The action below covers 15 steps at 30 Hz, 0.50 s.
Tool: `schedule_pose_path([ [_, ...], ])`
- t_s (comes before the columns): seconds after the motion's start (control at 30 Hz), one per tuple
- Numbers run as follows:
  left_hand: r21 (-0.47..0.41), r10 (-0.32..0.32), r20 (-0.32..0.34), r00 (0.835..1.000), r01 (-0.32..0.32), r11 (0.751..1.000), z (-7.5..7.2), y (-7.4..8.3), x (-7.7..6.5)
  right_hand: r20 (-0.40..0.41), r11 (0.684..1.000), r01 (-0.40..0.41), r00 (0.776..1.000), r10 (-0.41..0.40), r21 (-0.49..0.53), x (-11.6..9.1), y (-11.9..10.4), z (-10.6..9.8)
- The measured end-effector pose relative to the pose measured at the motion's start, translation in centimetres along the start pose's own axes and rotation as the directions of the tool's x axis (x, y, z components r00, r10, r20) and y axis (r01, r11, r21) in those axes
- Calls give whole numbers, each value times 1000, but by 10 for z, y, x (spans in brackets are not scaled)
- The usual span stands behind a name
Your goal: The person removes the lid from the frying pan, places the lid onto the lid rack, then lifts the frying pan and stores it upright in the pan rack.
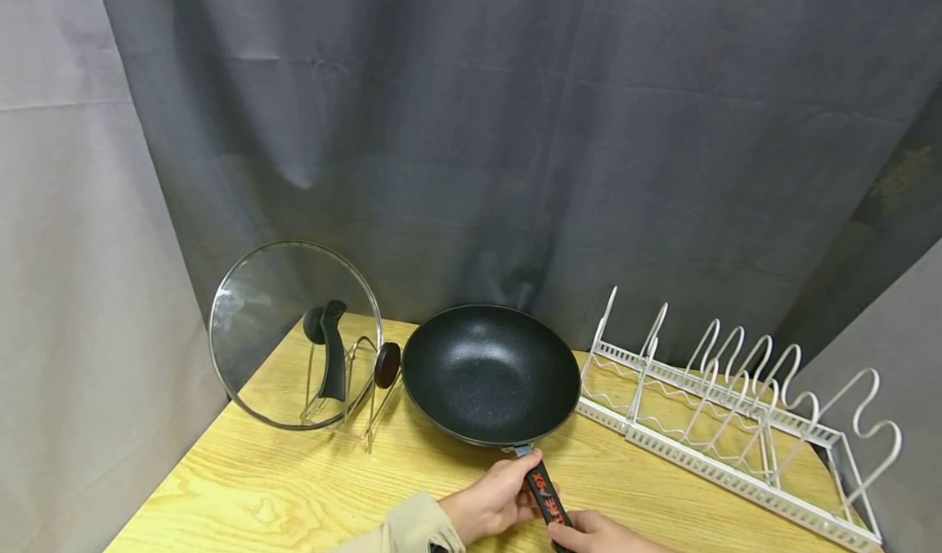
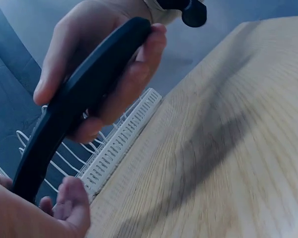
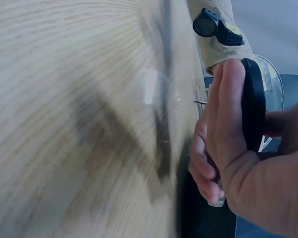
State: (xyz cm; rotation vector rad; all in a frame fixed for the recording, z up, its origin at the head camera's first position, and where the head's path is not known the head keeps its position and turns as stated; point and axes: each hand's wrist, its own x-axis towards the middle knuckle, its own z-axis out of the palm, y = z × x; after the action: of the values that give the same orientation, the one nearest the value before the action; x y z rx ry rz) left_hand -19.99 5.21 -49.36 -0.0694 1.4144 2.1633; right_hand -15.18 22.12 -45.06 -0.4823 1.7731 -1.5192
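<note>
A black wok (image 1: 489, 373) sits mid-table, its dark inside facing me; I cannot tell whether its base touches the wood. My left hand (image 1: 491, 502) grips its black handle (image 1: 546, 497), which has red lettering, close to the metal bracket. Farther back, at the handle's free end, my right hand (image 1: 599, 534) holds on with the thumb on top. The left wrist view shows the right hand (image 2: 107, 74) around the end of the handle (image 2: 84, 91). In the right wrist view, the right fingers (image 3: 228, 109) lie along the handle, with the left fingertips beyond.
Left of the wok, a large glass lid (image 1: 257, 340) with a black grip stands upright in a wire stand (image 1: 368, 434) with dark knobs. A white rack (image 1: 706, 463) with several upright wire loops lies on the right. Behind the wooden table (image 1: 243, 487) hangs a grey curtain (image 1: 471, 144).
</note>
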Motion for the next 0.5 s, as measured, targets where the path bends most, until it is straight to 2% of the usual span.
schedule_pose_path([
  [0.13, -94, -5, 11, 1000, 6, 996, 2, 0, 1, 31, 997, -15, 999, 13, 77, 1, 4, 1],
  [0.27, -172, 32, 0, 999, -32, 985, 7, 0, 2, 29, 996, 41, 999, -43, 82, 4, 9, 3],
  [0.4, -182, 72, -19, 997, -74, 981, 11, 0, 3, 34, 993, 87, 995, -90, 78, 6, 12, 5],
  [0.5, -171, 78, -19, 997, -80, 982, 11, 0, 3, 28, 991, 111, 993, -113, 71, 7, 13, 5],
])
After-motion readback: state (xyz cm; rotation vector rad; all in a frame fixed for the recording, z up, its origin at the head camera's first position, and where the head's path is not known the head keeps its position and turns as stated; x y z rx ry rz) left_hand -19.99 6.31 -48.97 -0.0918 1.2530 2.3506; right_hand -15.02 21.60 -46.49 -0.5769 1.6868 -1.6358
